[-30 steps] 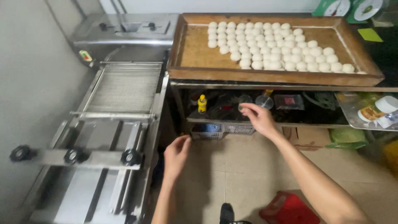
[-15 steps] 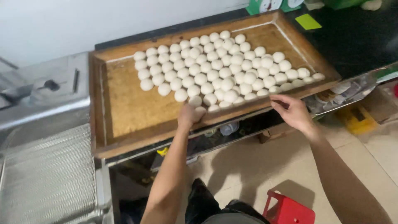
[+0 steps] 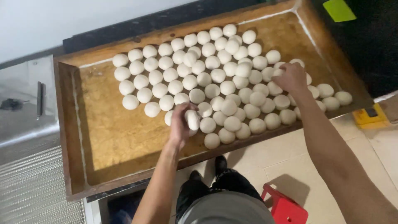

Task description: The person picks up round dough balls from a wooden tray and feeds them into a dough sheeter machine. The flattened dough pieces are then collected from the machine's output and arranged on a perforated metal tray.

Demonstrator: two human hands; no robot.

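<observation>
One wooden tray [image 3: 83,137] holds white dough balls [image 3: 182,70] laid in close diagonal rows; the visible count is roughly sixty-five, and an exact figure cannot be read because both hands cover some.

Left hand [image 3: 181,123]: fingers curled around one dough ball [image 3: 192,119], held at the near edge of the group. More balls lie directly beyond and to the right of this hand; bare tray floor lies to its left and toward the person.

Right hand [image 3: 292,79]: fingers bent down onto the balls at the right end of the rows. It touches one ball [image 3: 278,73] under the fingertips; whether it grips it cannot be told. Balls surround this hand on all sides, with the last few to its right near the tray rim.

One red stool [image 3: 286,207] stands on the tiled floor, below the right forearm. One yellow block [image 3: 370,115] lies on the floor right of the right hand, past the tray corner. One green square label [image 3: 339,9] sits on a dark surface, beyond and right of the right hand. One steel machine [image 3: 25,137] with a mesh belt stands left of the left hand, beside the tray.
</observation>
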